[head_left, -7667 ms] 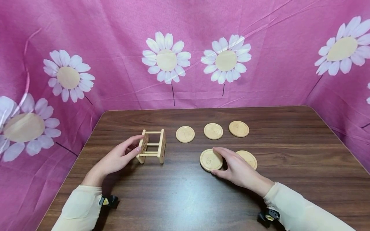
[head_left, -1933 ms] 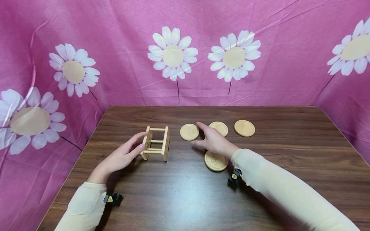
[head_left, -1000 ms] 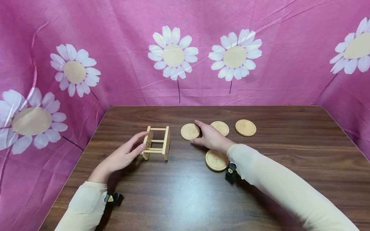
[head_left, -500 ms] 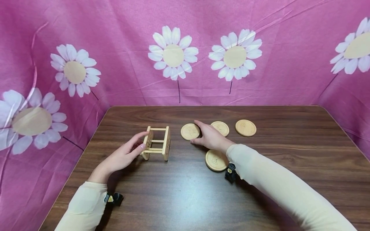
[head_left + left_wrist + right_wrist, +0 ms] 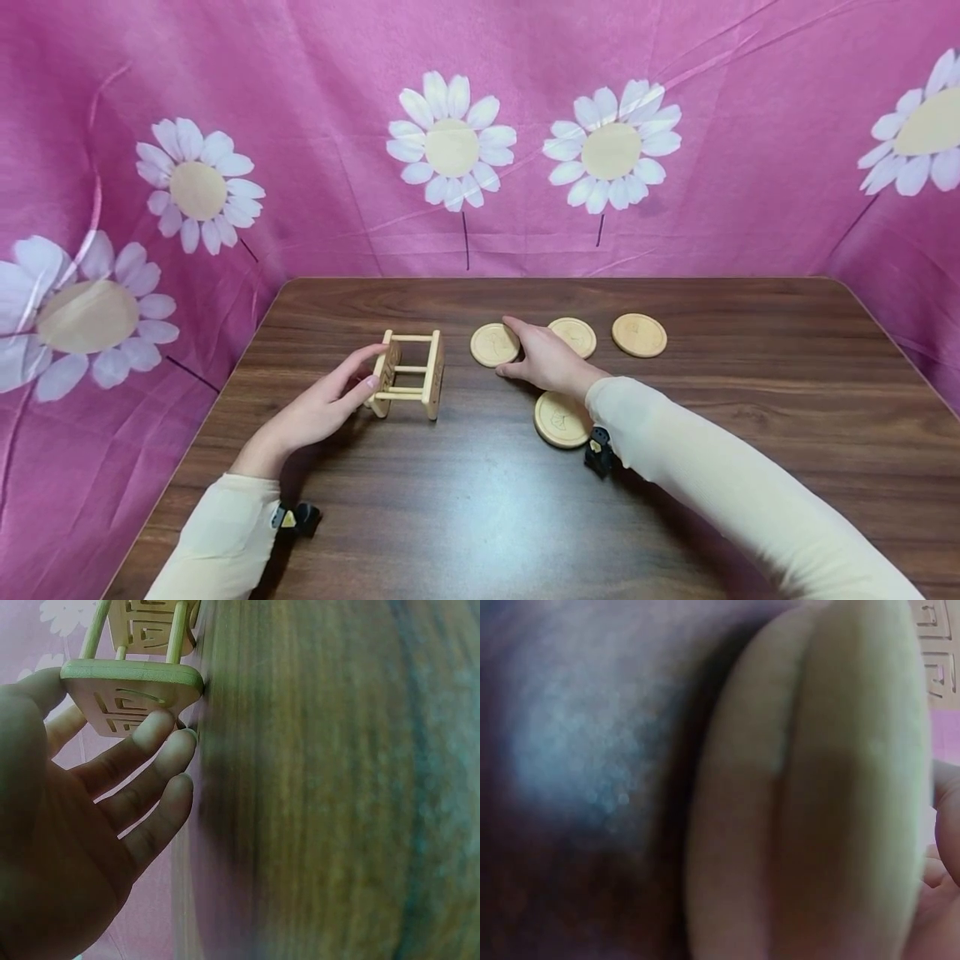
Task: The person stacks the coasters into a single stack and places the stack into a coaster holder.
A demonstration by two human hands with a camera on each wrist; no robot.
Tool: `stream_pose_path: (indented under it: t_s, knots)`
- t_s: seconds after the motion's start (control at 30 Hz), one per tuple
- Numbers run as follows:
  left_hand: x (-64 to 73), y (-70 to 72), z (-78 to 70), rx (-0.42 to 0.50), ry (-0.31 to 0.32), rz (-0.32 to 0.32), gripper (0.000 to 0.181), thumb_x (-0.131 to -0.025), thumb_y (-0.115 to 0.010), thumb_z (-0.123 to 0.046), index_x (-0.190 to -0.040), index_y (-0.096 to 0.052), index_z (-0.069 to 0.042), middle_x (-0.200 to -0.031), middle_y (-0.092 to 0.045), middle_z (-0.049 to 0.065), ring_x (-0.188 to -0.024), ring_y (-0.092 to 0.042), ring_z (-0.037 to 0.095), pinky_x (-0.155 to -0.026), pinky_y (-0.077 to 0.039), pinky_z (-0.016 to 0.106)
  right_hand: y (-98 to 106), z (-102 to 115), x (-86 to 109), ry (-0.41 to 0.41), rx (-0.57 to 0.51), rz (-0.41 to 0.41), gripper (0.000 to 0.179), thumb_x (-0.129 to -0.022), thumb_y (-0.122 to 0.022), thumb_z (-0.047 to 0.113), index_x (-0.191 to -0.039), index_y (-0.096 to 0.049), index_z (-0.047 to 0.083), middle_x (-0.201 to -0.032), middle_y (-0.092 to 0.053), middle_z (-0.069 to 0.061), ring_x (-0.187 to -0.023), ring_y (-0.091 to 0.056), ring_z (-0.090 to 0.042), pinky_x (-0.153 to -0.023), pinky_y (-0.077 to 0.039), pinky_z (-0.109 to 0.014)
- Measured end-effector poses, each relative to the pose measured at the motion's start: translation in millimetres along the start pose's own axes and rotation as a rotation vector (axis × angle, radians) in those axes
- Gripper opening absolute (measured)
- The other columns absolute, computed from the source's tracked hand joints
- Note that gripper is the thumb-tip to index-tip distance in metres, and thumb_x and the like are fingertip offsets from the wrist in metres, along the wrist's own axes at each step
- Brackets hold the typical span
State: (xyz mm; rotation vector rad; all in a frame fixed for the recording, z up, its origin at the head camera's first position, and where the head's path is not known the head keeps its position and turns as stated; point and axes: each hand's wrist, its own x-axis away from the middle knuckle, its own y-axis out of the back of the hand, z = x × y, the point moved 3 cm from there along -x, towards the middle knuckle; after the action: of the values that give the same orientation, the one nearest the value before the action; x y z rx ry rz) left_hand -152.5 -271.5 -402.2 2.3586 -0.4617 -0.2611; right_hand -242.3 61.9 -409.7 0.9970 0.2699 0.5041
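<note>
A small wooden coaster rack, two cut-out side panels joined by dowels, stands on the table. My left hand holds its left panel, thumb and index finger at the panel's upper edge; the other fingers lie along the outer face in the left wrist view. Right of the rack lies a round wooden coaster with a line drawing. My right hand pinches its right side between thumb and index finger. Under my right forearm sits a stack of two coasters; the stack's thick rims fill the right wrist view.
Behind my right hand a coaster is partly hidden, and farther right lies another coaster. The dark wood table ends at a pink cloth with white daisies. Black cameras sit on both wrists.
Earlier my right hand was at the front left coaster, with another lying beside it; those two are now stacked. The hand moved back and left to the coaster nearest the rack. The left hand stayed.
</note>
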Motion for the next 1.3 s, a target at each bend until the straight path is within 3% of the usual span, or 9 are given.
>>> stream_pose_path:
  t_s: [0.17, 0.67, 0.77, 0.87, 1.0, 1.13, 1.3]
  knots:
    - [0.9, -0.1, -5.6, -0.007, 0.059, 0.013, 0.052, -0.116, -0.050, -0.032, -0.166, -0.038, -0.021, -0.129, -0.069, 0.013, -0.113, -0.066, 0.024, -0.100, -0.052, 0.048, -1, 1, 0.0, 0.002, 0.008, -0.007, 0.087, -0.093, -0.086, 0.027, -0.159, -0.043, -0.010, -0.156, -0.056, -0.029, -0.143, -0.059, -0.042, -0.122, -0.045, -0.050]
    - [0.6, 0.1, -5.4, 0.015, 0.060, 0.025, 0.052, -0.116, -0.051, -0.023, -0.166, -0.038, -0.019, -0.126, -0.069, 0.012, -0.105, -0.064, 0.018, -0.093, -0.053, 0.036, 3, -1, -2.6, 0.016, 0.031, -0.030, 0.082, -0.091, -0.089, 0.029, -0.153, -0.051, -0.009, -0.145, -0.066, -0.027, -0.133, -0.067, -0.040, -0.116, -0.050, -0.050]
    - [0.3, -0.1, -3.3, 0.007, 0.059, 0.023, 0.052, -0.116, -0.050, -0.024, -0.166, -0.038, -0.020, -0.126, -0.069, 0.013, -0.106, -0.064, 0.019, -0.094, -0.053, 0.037, 5, -1, -3.0, 0.020, 0.027, -0.036, 0.081, -0.089, -0.090, 0.029, -0.151, -0.053, -0.008, -0.137, -0.071, -0.026, -0.127, -0.070, -0.038, -0.114, -0.052, -0.050]
    - [0.1, -0.3, -3.6, 0.002, 0.063, 0.021, 0.052, -0.116, -0.050, -0.025, -0.166, -0.038, -0.020, -0.127, -0.069, 0.013, -0.109, -0.065, 0.019, -0.095, -0.053, 0.039, 6, 0, -3.2, 0.029, 0.019, -0.043, 0.077, -0.088, -0.091, 0.030, -0.146, -0.058, -0.006, -0.119, -0.076, -0.019, -0.113, -0.073, -0.033, -0.106, -0.056, -0.050]
    - [-0.2, -0.2, -3.9, -0.001, 0.063, 0.020, 0.052, -0.116, -0.050, -0.025, -0.166, -0.038, -0.020, -0.128, -0.069, 0.013, -0.109, -0.065, 0.019, -0.096, -0.052, 0.040, 9, -1, -2.1, 0.033, 0.007, -0.052, 0.071, -0.087, -0.091, 0.031, -0.141, -0.062, -0.003, -0.100, -0.073, -0.010, -0.098, -0.070, -0.027, -0.097, -0.057, -0.049]
    - [0.3, 0.3, -2.2, 0.000, 0.064, 0.021, 0.052, -0.117, -0.049, -0.024, -0.167, -0.037, -0.020, -0.127, -0.069, 0.013, -0.109, -0.064, 0.019, -0.095, -0.052, 0.039, 14, -3, -0.1, 0.036, -0.008, -0.050, 0.074, -0.087, -0.090, 0.032, -0.145, -0.060, -0.004, -0.117, -0.076, -0.017, -0.109, -0.072, -0.030, -0.103, -0.056, -0.050]
    - [-0.1, 0.3, -1.6, 0.015, 0.039, 0.017, 0.052, -0.116, -0.050, -0.028, -0.166, -0.038, -0.021, -0.125, -0.070, 0.014, -0.107, -0.065, 0.020, -0.093, -0.053, 0.039, 22, -7, 7.7, 0.032, -0.015, -0.051, 0.081, -0.089, -0.089, 0.031, -0.152, -0.055, -0.007, -0.139, -0.070, -0.025, -0.124, -0.070, -0.034, -0.110, -0.054, -0.050]
